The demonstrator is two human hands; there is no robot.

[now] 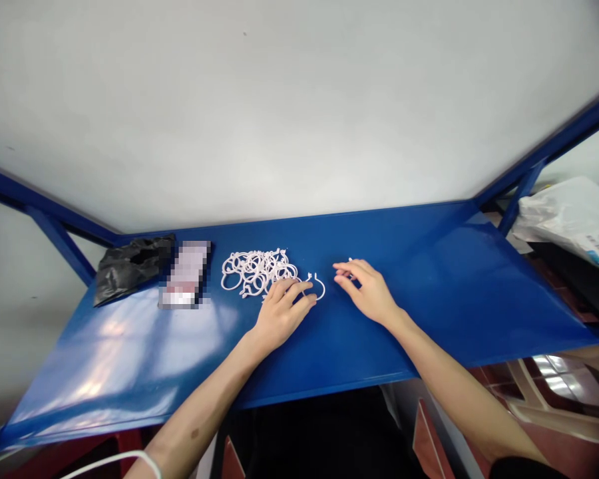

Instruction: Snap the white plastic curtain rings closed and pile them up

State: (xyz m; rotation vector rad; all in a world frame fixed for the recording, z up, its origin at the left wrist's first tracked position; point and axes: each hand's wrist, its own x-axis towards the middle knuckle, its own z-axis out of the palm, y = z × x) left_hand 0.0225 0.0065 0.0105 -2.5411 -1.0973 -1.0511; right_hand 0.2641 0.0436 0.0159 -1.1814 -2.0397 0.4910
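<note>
A pile of white plastic curtain rings (254, 269) lies on the blue table. At the pile's right edge is my left hand (282, 311), palm down, its thumb and fingertips closed on a white ring (323, 287) that has a gap at its top. Part of this ring is hidden under the fingers. To the right, apart from the pile, my right hand (369, 289) hovers with fingers bent and thumb apart from them. A small white bit (350, 259) peeks out behind its knuckles; whether the hand touches it I cannot tell.
The blue metal table (429, 259) backs onto a pale wall, with blue posts at both sides. Left of the pile lie a blurred-out phone-like object (186, 274) and a black plastic bag (130, 266). A white plastic package (574, 216) sits beyond the right edge.
</note>
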